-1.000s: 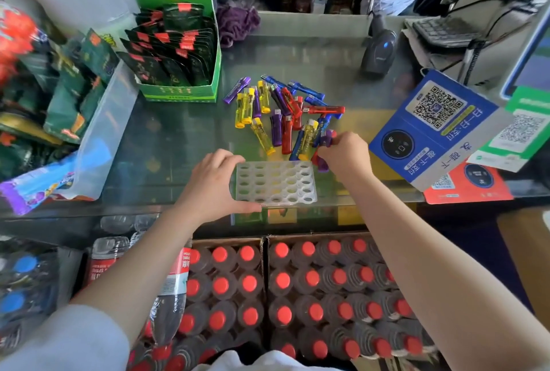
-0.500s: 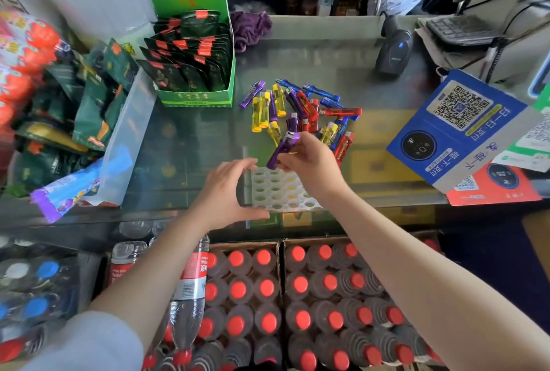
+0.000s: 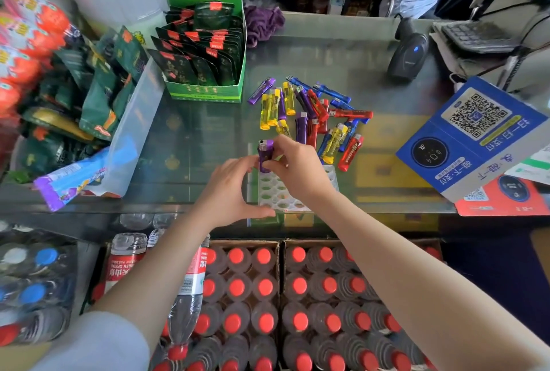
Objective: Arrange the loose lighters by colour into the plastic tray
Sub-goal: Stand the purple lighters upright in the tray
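Observation:
A white plastic tray [image 3: 275, 193] with rows of round holes lies on the glass counter near its front edge. My left hand [image 3: 230, 192] grips the tray's left side, thumb along the front edge. My right hand [image 3: 297, 170] pinches a purple lighter [image 3: 265, 155], which stands upright over the tray's far left corner. Behind the tray lies a loose pile of lighters [image 3: 309, 116] in yellow, purple, red and blue.
A green display box [image 3: 208, 58] of dark packets stands behind on the left, snack bags [image 3: 89, 97] further left. A barcode scanner [image 3: 407, 55] and blue QR sign [image 3: 473, 135] sit on the right. Below the counter are cartons of red-capped bottles [image 3: 268, 296]. A person stands behind the counter.
My right hand took a purple lighter from the pile's right side, carried it left across the tray and turned it upright at the tray's far left corner. My left hand stayed on the tray.

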A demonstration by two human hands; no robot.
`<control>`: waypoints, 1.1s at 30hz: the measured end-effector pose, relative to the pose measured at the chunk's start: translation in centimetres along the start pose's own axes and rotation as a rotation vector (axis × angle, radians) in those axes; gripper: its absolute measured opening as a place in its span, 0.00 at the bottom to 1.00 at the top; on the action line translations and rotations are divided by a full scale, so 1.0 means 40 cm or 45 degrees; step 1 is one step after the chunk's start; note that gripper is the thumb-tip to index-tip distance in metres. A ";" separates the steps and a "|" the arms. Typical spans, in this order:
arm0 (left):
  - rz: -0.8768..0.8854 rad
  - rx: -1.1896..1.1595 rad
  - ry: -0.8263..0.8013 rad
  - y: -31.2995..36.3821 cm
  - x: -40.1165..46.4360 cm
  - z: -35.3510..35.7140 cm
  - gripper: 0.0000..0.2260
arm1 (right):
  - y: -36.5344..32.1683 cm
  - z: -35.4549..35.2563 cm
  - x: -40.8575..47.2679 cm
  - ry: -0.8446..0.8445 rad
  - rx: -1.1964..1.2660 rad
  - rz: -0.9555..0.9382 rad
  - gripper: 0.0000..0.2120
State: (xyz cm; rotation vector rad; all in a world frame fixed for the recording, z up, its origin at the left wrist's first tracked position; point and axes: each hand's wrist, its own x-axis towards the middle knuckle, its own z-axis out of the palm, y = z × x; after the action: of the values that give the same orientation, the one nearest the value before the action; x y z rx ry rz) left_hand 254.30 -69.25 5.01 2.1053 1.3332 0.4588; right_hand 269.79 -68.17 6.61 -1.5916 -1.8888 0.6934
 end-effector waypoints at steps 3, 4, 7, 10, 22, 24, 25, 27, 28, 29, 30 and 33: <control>-0.043 -0.031 -0.012 0.001 -0.002 0.003 0.39 | 0.014 0.010 -0.007 0.015 -0.013 -0.029 0.09; -0.054 -0.038 -0.010 0.001 -0.003 0.004 0.39 | 0.015 0.011 -0.008 0.007 -0.032 -0.028 0.10; -0.075 -0.012 0.016 0.001 -0.010 -0.007 0.39 | 0.022 -0.003 -0.001 -0.090 -0.205 -0.040 0.15; -0.099 0.034 0.043 -0.029 -0.026 -0.026 0.39 | 0.040 -0.036 0.016 0.078 -0.224 0.083 0.12; -0.048 0.207 0.019 -0.111 -0.016 -0.059 0.46 | 0.019 -0.006 0.118 0.202 -0.542 0.574 0.11; -0.025 0.199 0.033 -0.116 -0.014 -0.059 0.44 | 0.011 -0.002 0.128 0.188 -0.539 0.590 0.12; -0.017 0.202 0.040 -0.118 -0.014 -0.058 0.44 | 0.009 -0.002 0.133 0.180 -0.511 0.610 0.12; -0.001 0.221 0.060 -0.122 -0.016 -0.054 0.43 | 0.007 -0.008 0.145 0.158 -0.419 0.673 0.09; 0.007 0.229 0.069 -0.123 -0.017 -0.052 0.42 | 0.008 -0.013 0.150 0.132 -0.366 0.702 0.06; 0.017 0.235 0.077 -0.125 -0.017 -0.051 0.42 | 0.013 -0.019 0.154 0.108 -0.299 0.721 0.02; 0.024 0.238 0.085 -0.126 -0.016 -0.050 0.42 | 0.014 -0.026 0.154 0.093 -0.208 0.722 0.03; 0.046 0.250 0.102 -0.131 -0.013 -0.049 0.43 | -0.007 -0.036 0.121 0.082 0.188 0.655 0.06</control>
State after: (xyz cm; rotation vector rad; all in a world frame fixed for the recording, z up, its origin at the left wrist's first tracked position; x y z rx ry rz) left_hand 249.31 -67.48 3.10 2.2958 1.4386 0.4475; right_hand 269.98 -63.38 8.25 -1.9908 -1.3486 0.9536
